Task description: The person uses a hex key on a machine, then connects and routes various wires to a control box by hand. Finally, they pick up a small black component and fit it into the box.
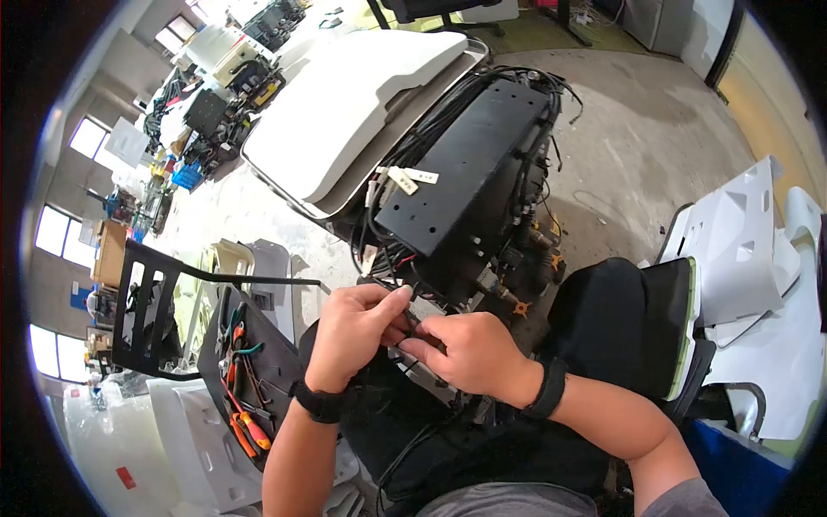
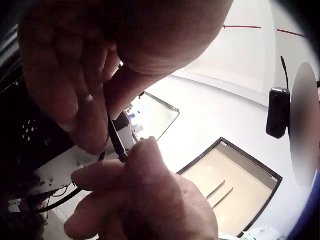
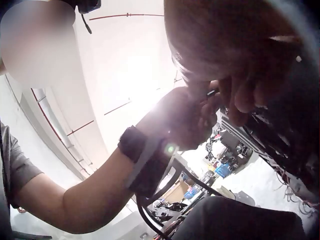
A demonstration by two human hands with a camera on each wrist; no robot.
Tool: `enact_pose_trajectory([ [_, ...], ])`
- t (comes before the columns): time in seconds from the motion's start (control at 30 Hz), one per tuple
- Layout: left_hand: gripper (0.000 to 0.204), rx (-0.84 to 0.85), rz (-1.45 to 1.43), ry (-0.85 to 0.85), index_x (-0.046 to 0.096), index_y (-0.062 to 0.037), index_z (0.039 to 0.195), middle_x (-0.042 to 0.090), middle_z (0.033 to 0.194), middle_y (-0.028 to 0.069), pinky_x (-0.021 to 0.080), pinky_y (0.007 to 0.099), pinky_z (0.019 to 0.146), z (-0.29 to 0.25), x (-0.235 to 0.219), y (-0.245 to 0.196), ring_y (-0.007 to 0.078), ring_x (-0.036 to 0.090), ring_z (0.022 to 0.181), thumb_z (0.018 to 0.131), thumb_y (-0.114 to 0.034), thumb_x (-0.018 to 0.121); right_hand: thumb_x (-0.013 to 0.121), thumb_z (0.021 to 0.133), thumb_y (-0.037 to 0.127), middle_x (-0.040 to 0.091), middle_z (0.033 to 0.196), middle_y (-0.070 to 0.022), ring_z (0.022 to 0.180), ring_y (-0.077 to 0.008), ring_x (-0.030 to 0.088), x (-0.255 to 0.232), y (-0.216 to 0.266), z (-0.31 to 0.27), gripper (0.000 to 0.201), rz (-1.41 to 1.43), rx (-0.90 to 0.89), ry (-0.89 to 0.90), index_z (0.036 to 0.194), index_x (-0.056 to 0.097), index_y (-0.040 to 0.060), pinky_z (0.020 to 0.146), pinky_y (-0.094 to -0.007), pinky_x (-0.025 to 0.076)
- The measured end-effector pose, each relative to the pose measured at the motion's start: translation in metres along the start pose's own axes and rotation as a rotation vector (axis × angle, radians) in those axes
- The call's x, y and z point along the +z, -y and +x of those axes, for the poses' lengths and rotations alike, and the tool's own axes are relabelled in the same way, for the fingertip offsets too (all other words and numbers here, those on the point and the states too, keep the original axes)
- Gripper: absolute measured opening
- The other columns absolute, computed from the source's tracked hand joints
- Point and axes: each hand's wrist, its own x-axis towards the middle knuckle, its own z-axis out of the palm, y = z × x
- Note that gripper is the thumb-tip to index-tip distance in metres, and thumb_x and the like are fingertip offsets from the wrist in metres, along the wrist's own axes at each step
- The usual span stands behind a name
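Both hands meet over the lap at the near end of a black metal box (image 1: 469,164) wrapped in cables. The left hand (image 1: 355,332) pinches a thin black cable piece (image 2: 116,137) between thumb and fingers, seen in the left wrist view. Close beside it, the right hand (image 1: 469,351) has its thumb and forefinger at the same black piece, partly hidden by the fingers. White tags (image 1: 402,179) lie on the box's near left corner. Orange-knobbed fittings (image 1: 520,308) sit right of the hands.
A dark tray of pliers and screwdrivers (image 1: 250,429) stands at the left, beside a black frame (image 1: 129,310). Behind is a large white panel (image 1: 345,112). White plastic shells (image 1: 732,250) stand at the right, near the black-clad knee.
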Motion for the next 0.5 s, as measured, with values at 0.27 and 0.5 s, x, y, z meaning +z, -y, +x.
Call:
enact_pose_trajectory([
  [0.27,0.049,0.048,-0.029,0.150,0.065,0.0041,0.082,0.065,0.069,0.0065,0.049,0.0245,0.056,0.010,0.002,0.028,0.0100,0.060,0.059,0.098,-0.041,0.054,0.064,0.085,0.020,0.058,0.061,-0.0138,0.056,-0.0332,0.060,-0.015,0.007,0.004,0.024,-0.175,-0.019,-0.074,0.066,0.055,0.0073,0.050,-0.0427,0.047],
  [0.5,0.049,0.052,-0.160,0.117,0.062,0.0041,0.093,0.068,0.077,0.0095,0.052,0.0265,0.061,0.016,0.001,0.040,0.0130,0.065,0.066,0.099,-0.043,0.050,0.064,0.084,0.013,0.057,0.063,-0.0097,0.060,-0.0292,0.060,-0.053,-0.007,0.020,0.015,-0.448,-0.111,-0.206,0.073,0.057,0.0068,0.052,-0.0385,0.046],
])
